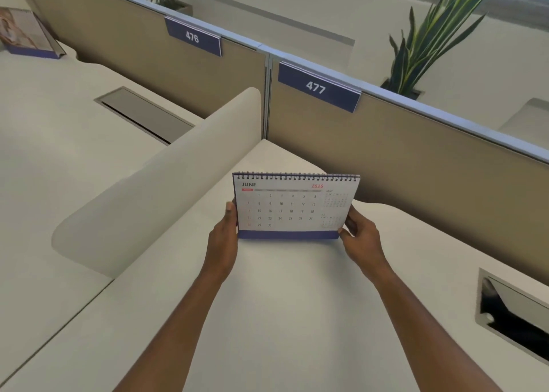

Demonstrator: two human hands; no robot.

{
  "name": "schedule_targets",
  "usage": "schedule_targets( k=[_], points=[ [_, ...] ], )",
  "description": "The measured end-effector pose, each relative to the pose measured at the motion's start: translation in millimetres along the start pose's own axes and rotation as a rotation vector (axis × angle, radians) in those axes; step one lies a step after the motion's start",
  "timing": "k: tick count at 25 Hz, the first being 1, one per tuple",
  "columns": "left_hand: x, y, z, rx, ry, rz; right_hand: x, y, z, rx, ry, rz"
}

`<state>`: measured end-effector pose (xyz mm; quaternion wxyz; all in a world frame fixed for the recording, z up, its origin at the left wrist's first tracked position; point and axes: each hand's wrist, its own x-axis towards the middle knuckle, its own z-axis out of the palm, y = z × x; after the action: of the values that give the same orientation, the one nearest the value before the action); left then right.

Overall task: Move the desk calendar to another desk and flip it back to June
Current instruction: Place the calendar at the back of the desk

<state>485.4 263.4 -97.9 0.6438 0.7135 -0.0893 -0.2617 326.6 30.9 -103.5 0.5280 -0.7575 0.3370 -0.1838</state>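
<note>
Holding desk calendar [292, 207] (June page facing) by its side edges, pinched between left hand [222, 238] and right hand [361, 234], base at or just above desk [282, 296]; liable to topple backward if released unevenly

Tan partition panels [386, 160] numbered 476 and 477 back white desks [282, 302], potted plants [429, 42] behind them.
</note>
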Motion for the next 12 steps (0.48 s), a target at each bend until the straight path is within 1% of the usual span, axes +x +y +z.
schedule_targets(
  k=[4, 9, 10, 12],
  points=[
    [27, 1, 1, 0.000, 0.037, 0.026, 30, -2, 13, 0.024, 0.009, -0.011],
    [43, -7, 3, -0.009, 0.063, 0.005, 44, 4, 27, 0.051, 0.000, 0.004],
    [45, -9, 4, 0.010, 0.072, 0.009, 44, 6, 29, 0.053, 0.006, 0.013],
    [48, -15, 5, 0.126, 0.097, 0.066, 44, 11, 32, 0.039, 0.007, 0.029]
  ],
)
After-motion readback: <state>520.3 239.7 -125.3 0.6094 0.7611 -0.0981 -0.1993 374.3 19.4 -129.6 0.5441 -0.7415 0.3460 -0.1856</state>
